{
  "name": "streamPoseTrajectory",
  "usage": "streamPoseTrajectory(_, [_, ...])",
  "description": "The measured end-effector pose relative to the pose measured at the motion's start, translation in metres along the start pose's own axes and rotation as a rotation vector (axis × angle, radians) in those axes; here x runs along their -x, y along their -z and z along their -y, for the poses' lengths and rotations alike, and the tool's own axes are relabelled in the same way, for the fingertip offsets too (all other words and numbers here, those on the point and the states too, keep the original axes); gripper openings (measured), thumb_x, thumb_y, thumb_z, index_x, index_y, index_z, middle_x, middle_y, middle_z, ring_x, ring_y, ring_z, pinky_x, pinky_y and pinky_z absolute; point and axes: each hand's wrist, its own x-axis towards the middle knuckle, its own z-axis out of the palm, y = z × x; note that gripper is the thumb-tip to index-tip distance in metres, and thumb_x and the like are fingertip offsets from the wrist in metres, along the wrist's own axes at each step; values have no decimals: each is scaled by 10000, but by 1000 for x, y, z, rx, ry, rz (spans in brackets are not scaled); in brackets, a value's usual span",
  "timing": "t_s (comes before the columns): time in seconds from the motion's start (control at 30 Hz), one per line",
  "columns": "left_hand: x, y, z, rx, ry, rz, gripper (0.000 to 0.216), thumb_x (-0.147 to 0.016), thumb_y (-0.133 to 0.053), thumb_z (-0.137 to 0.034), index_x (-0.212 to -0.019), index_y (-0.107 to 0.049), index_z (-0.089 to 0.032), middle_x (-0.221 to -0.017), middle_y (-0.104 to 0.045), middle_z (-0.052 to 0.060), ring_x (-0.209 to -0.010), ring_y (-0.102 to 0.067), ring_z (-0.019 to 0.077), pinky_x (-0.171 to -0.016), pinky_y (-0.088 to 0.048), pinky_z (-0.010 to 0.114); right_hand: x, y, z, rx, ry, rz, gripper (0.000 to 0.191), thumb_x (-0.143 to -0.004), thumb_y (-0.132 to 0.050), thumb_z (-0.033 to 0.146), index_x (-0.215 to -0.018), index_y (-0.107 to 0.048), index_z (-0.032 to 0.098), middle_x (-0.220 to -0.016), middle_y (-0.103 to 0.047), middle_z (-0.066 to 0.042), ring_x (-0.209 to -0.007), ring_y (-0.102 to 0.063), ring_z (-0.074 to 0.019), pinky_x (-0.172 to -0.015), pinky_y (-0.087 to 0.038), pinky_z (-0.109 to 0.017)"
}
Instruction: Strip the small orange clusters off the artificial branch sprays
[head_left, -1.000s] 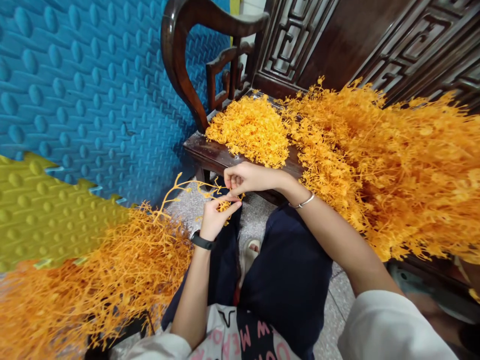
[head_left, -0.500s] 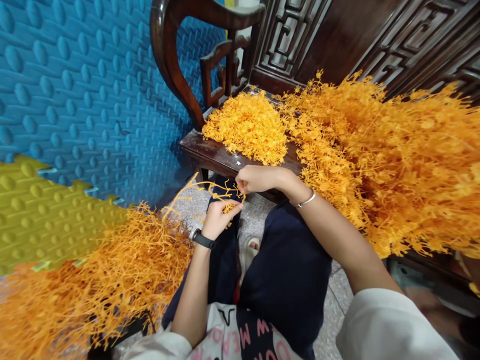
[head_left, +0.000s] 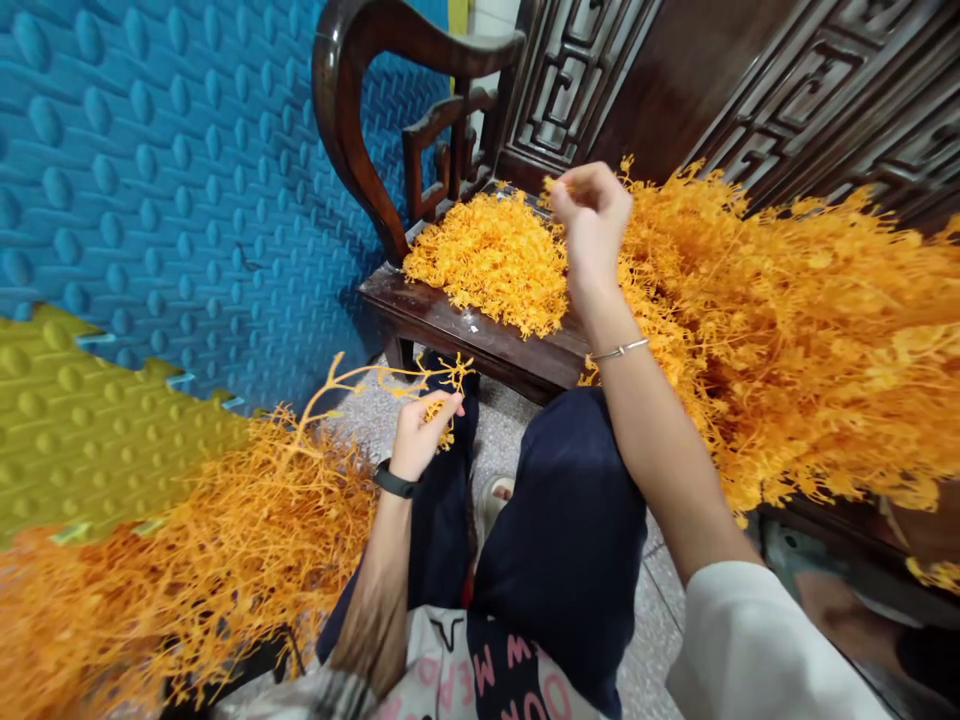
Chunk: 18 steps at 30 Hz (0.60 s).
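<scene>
My left hand point(head_left: 424, 435) is closed, pinching an orange plastic branch point(head_left: 360, 376) above my knees. Thin bare twigs of the branch reach left, and a star-shaped tip stands above my thumb. Out over the bench, my right hand point(head_left: 596, 215) is raised with its fingers curled together. A small orange piece shows by its fingertips, though I cannot tell whether it is gripped or lies behind them. Below and left of that hand is a heap of small orange pieces point(head_left: 495, 260). Just right of it spreads a large pile of bushy orange branches point(head_left: 810, 340).
The dark wooden bench point(head_left: 480, 340) has a curved armrest point(head_left: 334, 120) and a carved lattice back. A mass of stripped-looking orange stems point(head_left: 247, 540) lies at lower left. Blue foam matting point(head_left: 165, 180) and yellow matting point(head_left: 97, 420) line the left side. Another person's foot point(head_left: 847, 610) shows at right.
My right hand has left the branch and moved up and right over the bench, beside the heap. My left hand has shifted slightly left and down, still pinching the branch.
</scene>
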Motion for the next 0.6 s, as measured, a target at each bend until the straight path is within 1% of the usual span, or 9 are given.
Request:
streamPoseTrajectory(0.03, [0,-2,1,34,18,-15,276,-759,-578,-381,-606,-622,-155,-482,-443,-33,-440,-367,62,-436,-269,208,-9,4,-13,26,-16,-45,125,-845,-450,219,-807,-550,153,-780,-546,-52,-706,-475,-110,-659,-409,-256])
streamPoseTrajectory(0.07, [-1,-3,1,70,33,-24,269,-761,-576,-380,-620,-629,-157,-472,-426,-38,-432,-358,59,-432,-266,208,-15,6,-25,50,-46,-46,142,-840,-462,245,-815,-562,148,-766,-540,-51,-720,-490,-122,-671,-419,-270])
streamPoseTrajectory(0.17, [-3,-6,2,160,50,-21,249,-756,-586,-374,-642,-647,-161,-475,-432,-36,-439,-378,61,-440,-286,207,-19,4,-55,113,-144,48,212,-835,-467,293,-908,-585,132,-763,-549,-59,-756,-536,-152,-701,-448,-303])
streamPoseTrajectory(0.23, [-4,-8,3,185,64,-13,229,-739,-604,-377,-663,-653,-167,-483,-454,-35,-445,-395,64,-449,-305,207,-16,-3,-66,152,-171,98,278,-848,-442,299,-1032,-559,127,-833,-569,-84,-795,-559,-160,-729,-460,-309])
streamPoseTrajectory(0.3, [-4,-10,4,185,65,-13,202,-711,-633,-373,-698,-651,-173,-553,-523,-24,-481,-438,72,-475,-340,209,-16,-10,-70,200,-146,148,353,-862,-410,304,-1163,-494,139,-952,-567,-115,-862,-567,-169,-759,-465,-311])
streamPoseTrajectory(0.4, [-3,-12,5,179,66,4,222,-667,-680,-347,-806,-633,-181,-705,-591,-8,-562,-506,82,-529,-394,208,-17,-13,-64,322,-18,257,447,-867,-395,329,-1288,-390,180,-1130,-500,-141,-1043,-516,-211,-806,-458,-346])
streamPoseTrajectory(0.47, [-3,-12,6,200,89,13,294,-639,-707,-320,-876,-595,-188,-701,-575,-22,-555,-514,76,-530,-409,202,-15,-9,-50,389,55,312,470,-861,-407,333,-1309,-372,194,-1192,-459,-143,-1154,-438,-241,-842,-441,-382])
streamPoseTrajectory(0.53, [-3,-11,6,253,109,4,350,-614,-727,-293,-894,-542,-194,-649,-531,-51,-507,-497,64,-502,-414,195,-8,-1,-28,341,71,376,437,-861,-412,305,-1282,-409,190,-1192,-472,-137,-1175,-418,-236,-860,-430,-386])
streamPoseTrajectory(0.6, [-4,-11,6,322,118,-9,388,-594,-739,-270,-886,-494,-198,-638,-506,-67,-494,-501,61,-485,-427,192,4,7,-2,161,54,535,359,-860,-416,264,-1199,-485,166,-1118,-539,-124,-1085,-490,-199,-844,-438,-352])
